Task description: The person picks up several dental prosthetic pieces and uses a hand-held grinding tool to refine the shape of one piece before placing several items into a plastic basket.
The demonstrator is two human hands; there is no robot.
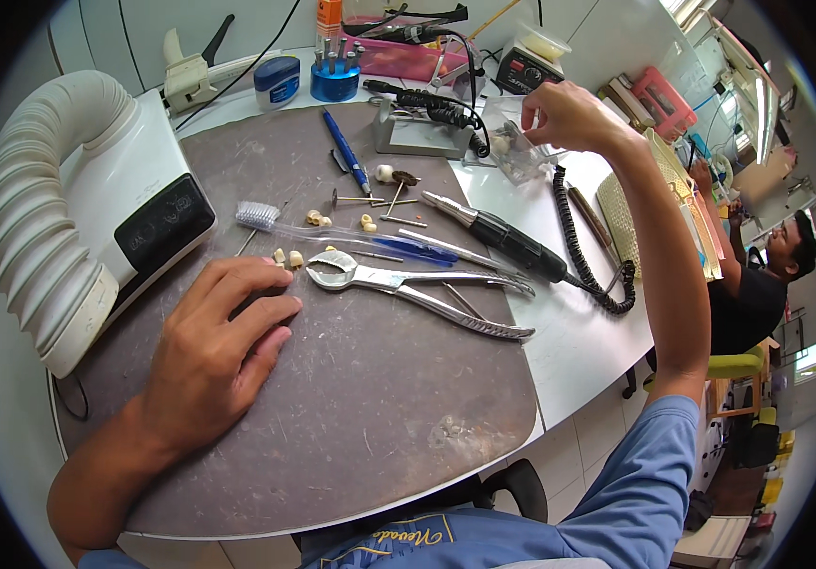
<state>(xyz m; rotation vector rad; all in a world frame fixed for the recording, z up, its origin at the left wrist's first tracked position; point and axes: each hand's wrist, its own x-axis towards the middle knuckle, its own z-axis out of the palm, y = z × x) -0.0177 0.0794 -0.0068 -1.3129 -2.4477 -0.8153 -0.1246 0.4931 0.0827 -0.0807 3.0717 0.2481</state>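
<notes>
My left hand (213,346) rests palm down on the grey mat (351,427), fingers loosely apart and holding nothing, beside small tooth-like crowns (295,259). Silver pliers (384,281) lie to its right. Above them are a clear-handled brush (261,216), a blue pen (346,152), several thin metal bits (396,199) and a black-and-silver handpiece (512,237) with a coiled cord. At the upper right, my right hand (569,119) pinches a clear plastic bag (520,156) with small pale contents, too indistinct to name.
A white machine with a ribbed hose (38,199) occupies the left. Along the back are a blue bur holder (335,82), a pink tray (394,57), a metal stand (408,133) and a control box (528,68). A co-worker (769,270) sits at the right, beside a woven basket (621,209).
</notes>
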